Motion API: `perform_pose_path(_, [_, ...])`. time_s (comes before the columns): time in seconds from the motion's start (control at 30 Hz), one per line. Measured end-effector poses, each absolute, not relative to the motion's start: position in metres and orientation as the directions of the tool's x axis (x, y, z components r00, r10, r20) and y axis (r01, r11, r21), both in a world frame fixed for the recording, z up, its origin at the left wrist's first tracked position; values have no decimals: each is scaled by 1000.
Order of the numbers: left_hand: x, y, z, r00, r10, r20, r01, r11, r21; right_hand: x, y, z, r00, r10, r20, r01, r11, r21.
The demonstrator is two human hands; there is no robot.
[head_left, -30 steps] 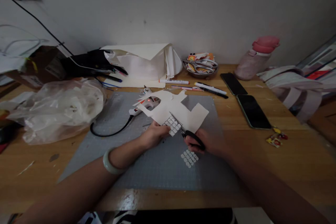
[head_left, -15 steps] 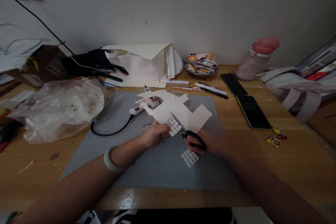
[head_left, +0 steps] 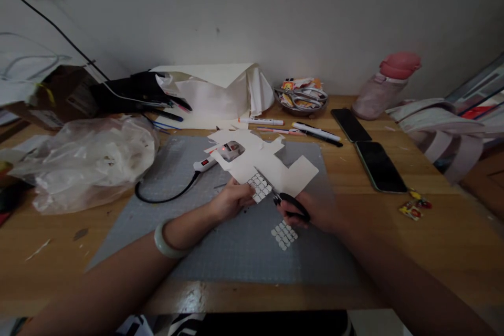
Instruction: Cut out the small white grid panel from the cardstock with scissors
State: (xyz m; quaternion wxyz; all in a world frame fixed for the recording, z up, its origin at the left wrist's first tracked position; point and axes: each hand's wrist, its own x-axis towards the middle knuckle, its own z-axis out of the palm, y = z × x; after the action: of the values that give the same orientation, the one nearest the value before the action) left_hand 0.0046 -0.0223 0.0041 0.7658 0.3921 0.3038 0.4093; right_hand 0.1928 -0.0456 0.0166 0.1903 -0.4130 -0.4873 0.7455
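2 phones (head_left: pixel 380 167), perhaps a bottle (head_left: pixel 384 86)

A wooden table (head_left: pixel 433 241) carries a grey cutting mat (head_left: pixel 236 252) at centre, two phones (head_left: pixel 378 168) toward its right edge, a plastic bag (head_left: pixel 86 163) left.

Dim, flat indoor light; forearms fall into dark shadow, the surface's near edge glares faintly, frame edges bend and blur.

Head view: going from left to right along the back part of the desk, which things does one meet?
Clear plastic bag → black pouch with pens → folded white paper → metal bowl with scissors → two dark phones → pink bottle → folded cloth.
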Motion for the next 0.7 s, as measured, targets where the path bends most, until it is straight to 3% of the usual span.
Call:
perform_pose_path(0.4, [1, -21, 7, 445, 846, -294, -366, 471, 802, 196, -45, 11, -557, 684, -471, 160, -468, -869])
perform_pose_path(0.7, [-1, -20, 8, 466, 836, -290, -364, 480, 798, 196, -45, 16, -585, 678, -445, 163, -439, -884])
